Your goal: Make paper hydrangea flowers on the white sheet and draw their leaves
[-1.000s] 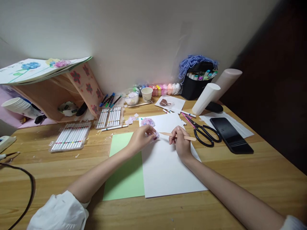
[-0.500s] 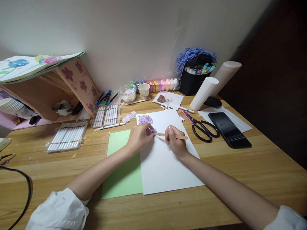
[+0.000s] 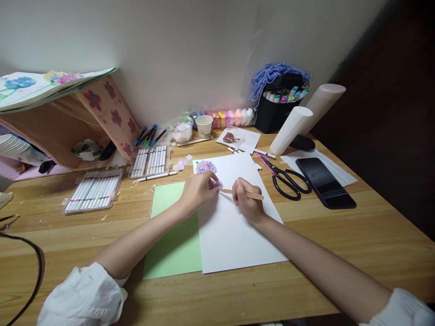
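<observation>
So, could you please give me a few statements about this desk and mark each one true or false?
1. The right hand holds a wooden stick. True.
2. The scissors lie on the green sheet. False: they lie on the bare desk, to the right of the white sheet.
3. The left hand pinches a purple paper tuft over the white sheet. True.
4. The phone stands upright against the wall. False: it lies flat on the desk, beyond the scissors.

left hand point(image 3: 196, 192) pinching purple paper tuft point(image 3: 217, 184), right hand point(image 3: 247, 203) holding wooden stick point(image 3: 244, 194), white sheet point(image 3: 234, 231)
</observation>
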### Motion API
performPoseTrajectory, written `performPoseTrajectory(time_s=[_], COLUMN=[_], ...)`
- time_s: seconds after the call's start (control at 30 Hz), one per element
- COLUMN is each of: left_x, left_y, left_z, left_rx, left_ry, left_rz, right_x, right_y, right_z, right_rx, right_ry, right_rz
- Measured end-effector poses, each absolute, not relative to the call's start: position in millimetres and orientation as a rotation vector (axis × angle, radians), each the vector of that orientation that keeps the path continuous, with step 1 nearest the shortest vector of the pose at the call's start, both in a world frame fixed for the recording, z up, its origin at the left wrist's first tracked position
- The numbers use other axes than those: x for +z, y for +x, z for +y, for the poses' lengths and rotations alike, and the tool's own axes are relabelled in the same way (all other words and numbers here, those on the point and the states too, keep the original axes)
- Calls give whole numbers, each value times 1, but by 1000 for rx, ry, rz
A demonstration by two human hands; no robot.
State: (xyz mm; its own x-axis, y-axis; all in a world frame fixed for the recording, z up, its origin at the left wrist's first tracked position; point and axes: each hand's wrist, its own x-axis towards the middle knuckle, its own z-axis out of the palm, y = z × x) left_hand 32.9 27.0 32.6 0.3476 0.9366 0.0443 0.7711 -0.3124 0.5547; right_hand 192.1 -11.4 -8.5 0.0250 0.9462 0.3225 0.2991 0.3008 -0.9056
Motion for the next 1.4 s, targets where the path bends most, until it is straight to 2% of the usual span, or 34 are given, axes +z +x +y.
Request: performPoseTrajectory(time_s=[0.6,0.8,0.9,1.13,1.4], left_x=[37,42,36,9,3], left_y=[36,23,10,-8,-8], left_z=[33,31,16,-17,-17], left_rx=[333,496,577,296,344], left_ry=[2281,2268,2280,2368,2333], left_rz=[1540,1546,1524,1257,1229], right_x=[-9,-9,-7,-8,-12], right_y=[192,192,191,187,189], right_z=[-8,-8,-6,1,-2], right_rx=[823,849,871,909,886], right_ry=[-1198,-1226,-1238,-1315,-1239], right_rz=[-1542,-1528,-1517,-1421,-1409])
